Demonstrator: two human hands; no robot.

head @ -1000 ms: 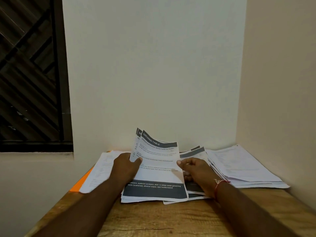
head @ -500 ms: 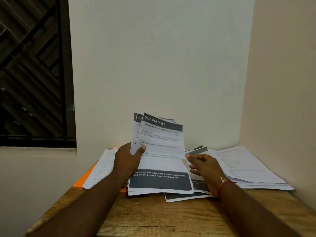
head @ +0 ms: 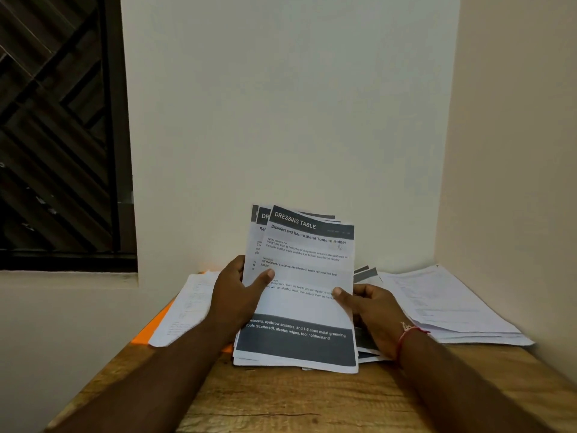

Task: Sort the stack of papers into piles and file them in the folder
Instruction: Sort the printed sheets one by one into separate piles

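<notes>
Sheaf (head: 307,270) held upright, three piles below

One orange folder (head: 149,333) lay leftmost on the table (head: 296,401), under the left white pile (head: 187,307). The left hand (head: 234,301) curled round the sheaf's left edge, thumb on front. The right hand (head: 371,310) pinched its right edge. One dark-banded pile (head: 366,274) lay beneath, and the right white pile (head: 443,304) lay rightmost.

A plain, bare room corner serving as a paperwork spot; home or office, I cannot tell. A wooden counter (head: 281,401) sits between blank cream walls (head: 281,104), a dark slatted window (head: 56,135) to the left, with papers (head: 443,307) piled on it.
</notes>
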